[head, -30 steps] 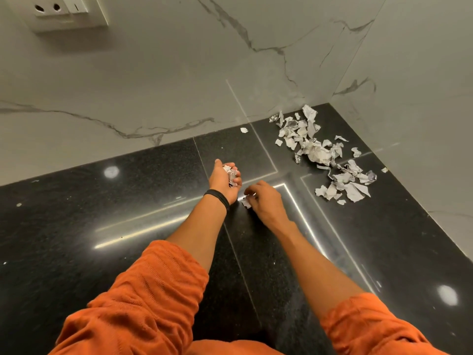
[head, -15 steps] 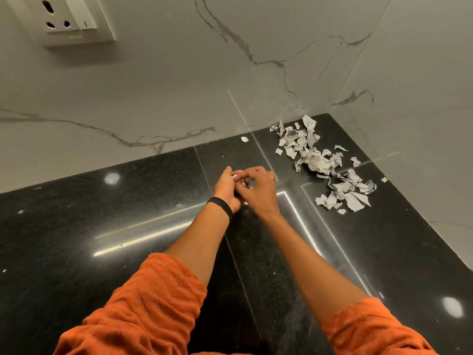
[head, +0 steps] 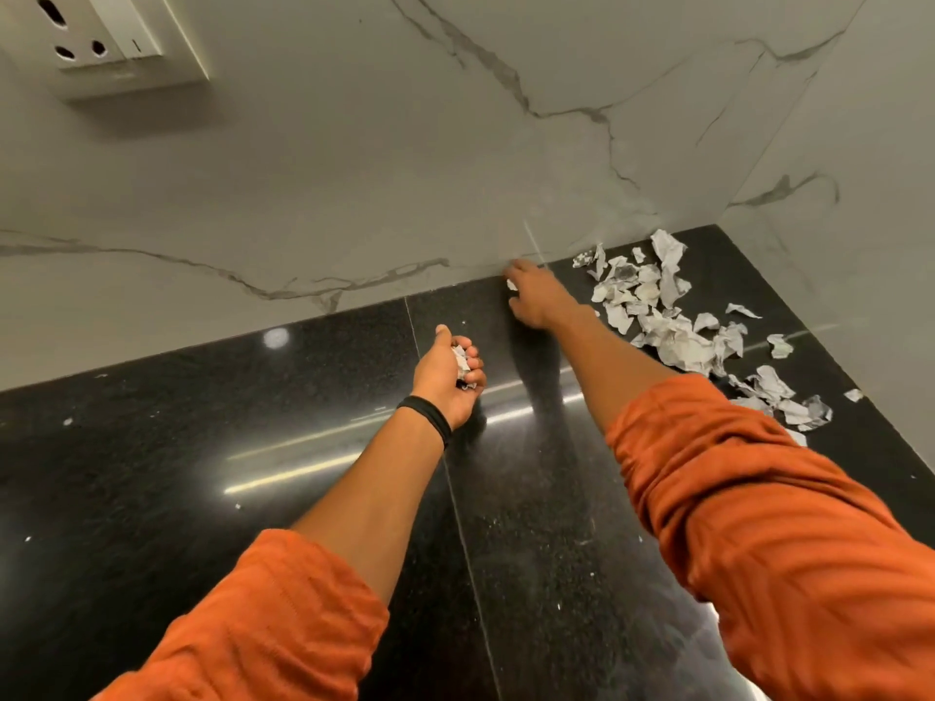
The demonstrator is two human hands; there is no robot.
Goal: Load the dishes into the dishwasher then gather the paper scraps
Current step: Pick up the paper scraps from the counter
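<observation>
Left grip palm-up around scraps

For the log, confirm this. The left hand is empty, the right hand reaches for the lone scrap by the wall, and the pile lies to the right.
One error: the left hand holds a wad of scraps, as the head view shows. The right hand does reach for the lone scrap by the wall, and the pile lies to the right.
</observation>
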